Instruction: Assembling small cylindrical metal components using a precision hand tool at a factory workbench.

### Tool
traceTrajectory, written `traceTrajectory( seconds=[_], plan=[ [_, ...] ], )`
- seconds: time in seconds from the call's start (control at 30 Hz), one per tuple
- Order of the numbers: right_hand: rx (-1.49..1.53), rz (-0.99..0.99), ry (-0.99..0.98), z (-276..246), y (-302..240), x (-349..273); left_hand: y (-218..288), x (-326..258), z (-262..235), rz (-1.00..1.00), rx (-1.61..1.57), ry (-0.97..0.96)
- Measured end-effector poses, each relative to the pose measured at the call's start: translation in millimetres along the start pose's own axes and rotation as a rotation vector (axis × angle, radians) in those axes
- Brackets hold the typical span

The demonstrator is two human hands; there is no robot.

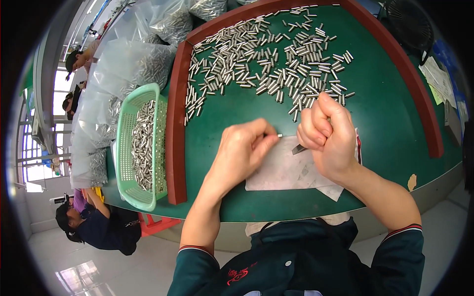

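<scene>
1. Green counter [390,98]: reddish rails [176,128] border it, I'd guess to stop loose pins [231,58] rolling off.
2. Pale sheet [274,172], perhaps shielding the counter.
3. Right hand [328,135]: fisted round a flat tool [298,149], probably for firmness.
4. Left hand [242,150], apart: pinching one pin [280,135], tip exposed, near the sheet's edge.

Green tabletop [382,93] offers passage between metal pins [284,79] and brown rail [424,98].
</scene>
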State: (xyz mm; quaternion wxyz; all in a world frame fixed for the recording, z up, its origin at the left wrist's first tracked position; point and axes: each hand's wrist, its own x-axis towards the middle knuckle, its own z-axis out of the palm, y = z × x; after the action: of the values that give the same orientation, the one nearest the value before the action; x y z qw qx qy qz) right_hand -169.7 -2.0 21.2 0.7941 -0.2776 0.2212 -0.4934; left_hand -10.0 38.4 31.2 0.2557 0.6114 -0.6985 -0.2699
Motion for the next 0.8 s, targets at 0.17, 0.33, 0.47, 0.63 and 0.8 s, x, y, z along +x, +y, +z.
traceTrajectory(
  seconds=[0.17,0.33,0.47,0.63,0.8],
  plan=[
    [-0.051,0.008,-0.001,4.9,0.8,-3.0,4.8,-12.9,6.6,0.084,0.082,-0.019],
    [-0.053,-0.083,0.002,5.3,1.5,-3.3,5.7,-10.9,8.1,0.093,0.078,-0.015],
    [-0.037,-0.085,-0.003,4.2,5.7,-1.6,4.0,-11.7,8.7,0.091,0.085,-0.006],
    [-0.023,-0.102,-0.017,2.8,8.9,-0.3,4.8,-11.5,9.4,0.073,0.091,-0.011],
    [-0.025,-0.091,-0.023,4.6,8.6,-0.7,3.2,-12.5,9.5,0.087,0.088,0.001]
  ],
)
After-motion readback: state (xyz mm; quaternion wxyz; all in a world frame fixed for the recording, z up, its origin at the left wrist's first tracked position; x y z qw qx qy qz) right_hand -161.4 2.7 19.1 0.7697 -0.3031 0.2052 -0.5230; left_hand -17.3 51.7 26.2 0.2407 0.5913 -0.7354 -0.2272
